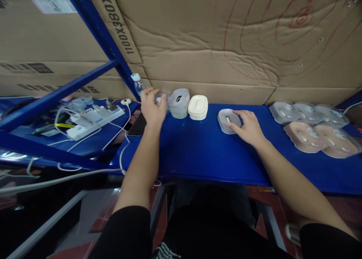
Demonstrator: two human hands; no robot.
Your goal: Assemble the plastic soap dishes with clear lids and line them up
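Note:
My left hand [153, 108] is at the back left of the blue shelf, its thumb and fingers around a clear plastic cover [166, 100]; the contact is partly hidden. Just right of it stands a stack of translucent grey plastic trays [180, 105] with a dark slot in the top one. A short pile of cream square pieces [198, 106] sits alongside. My right hand [249, 127] grips the right side of a grey rounded-square plastic case [224, 121], which rests on the shelf and shows a small pale bar in its middle.
Several grey cases [307, 112] and two pinkish cases [305, 136] with round stickers lie at the right. A bottle [138, 83], a dark phone [137, 126] and a power strip [93, 121] with cables are at left. Cardboard [198, 36] walls the back; a blue post [96, 28] rises at left.

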